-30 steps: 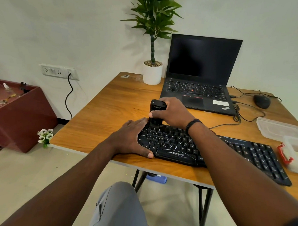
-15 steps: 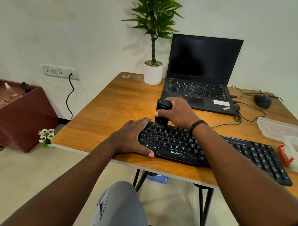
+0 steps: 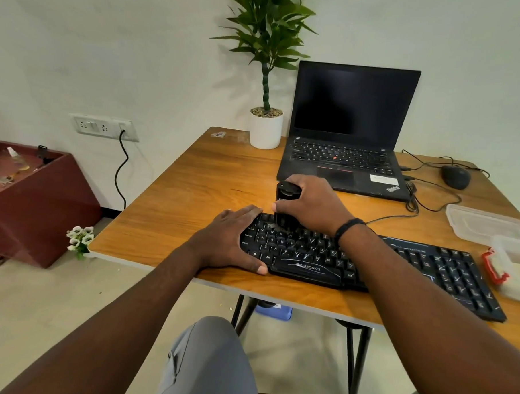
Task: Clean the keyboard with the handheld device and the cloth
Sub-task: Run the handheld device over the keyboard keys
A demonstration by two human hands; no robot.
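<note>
A black keyboard (image 3: pixel 413 263) lies along the near edge of the wooden table (image 3: pixel 200 182). My right hand (image 3: pixel 309 203) is wrapped around a black handheld device (image 3: pixel 285 198), held upright with its lower end on the keys near the keyboard's top left. My left hand (image 3: pixel 230 240) rests flat over the keyboard's left end, fingers spread, thumb at the front edge. I see no cloth.
An open black laptop (image 3: pixel 344 141) stands behind the keyboard, a potted plant (image 3: pixel 266 122) to its left. A mouse (image 3: pixel 455 176) and cables lie at the back right. Clear plastic containers (image 3: pixel 487 224) sit at the right edge. A maroon cabinet (image 3: pixel 38 205) stands on the floor, left.
My right hand has slid the device a little to the right along the keyboard's top rows. My left hand has stayed on the keyboard's left end.
</note>
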